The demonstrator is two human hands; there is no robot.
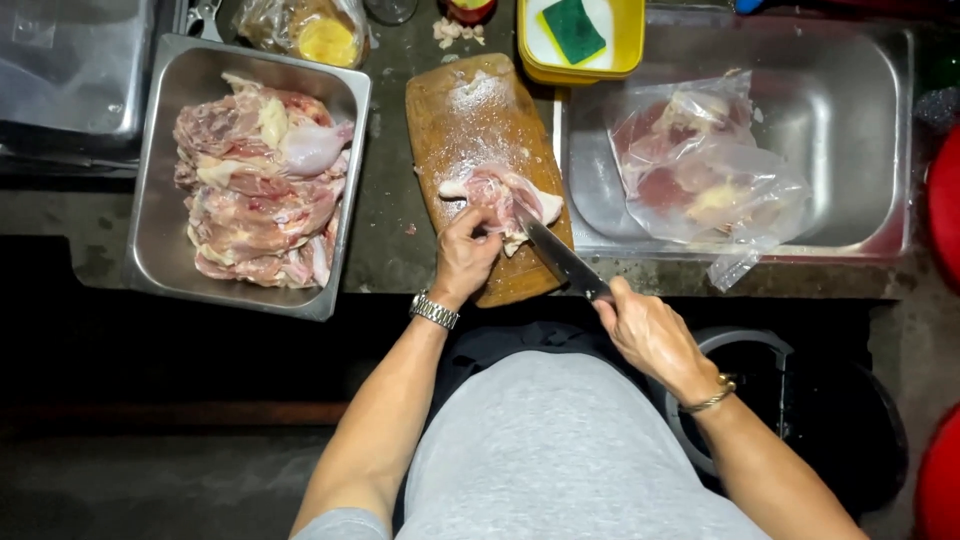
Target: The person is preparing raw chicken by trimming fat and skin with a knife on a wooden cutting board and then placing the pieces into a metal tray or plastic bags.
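Dim kitchen counter [385,215] seen from above, with a steel sink [860,120] at right and a steel tray [160,240] at left. Between them lies a wooden board [470,120], its long axis running away from the person and tilted a little to the left.

Chicken piece [500,192]: raw, pale pink, lying on the near half of the board, just ahead of both hands.

Left hand [465,255]: closed, fingers curled onto the near left edge of the chicken piece, pinning it to the board.

Right hand [650,335]: closed in a fist around the handle of a knife [560,258]. This hand sits off the board, nearer the person's body and to the right. The blade runs diagonally, up and to the left, and its tip meets the chicken just beside the left fingers. Whether the edge is already in the meat cannot be told.

Of the two, the left hand is the nearer to the meat, touching it; the right reaches it only through the blade.

Surroundings: more raw chicken [260,185] heaped in the tray; a clear bag [700,165] of chicken in the sink; a yellow tub [630,45] holding a green sponge [573,28] beyond the board.
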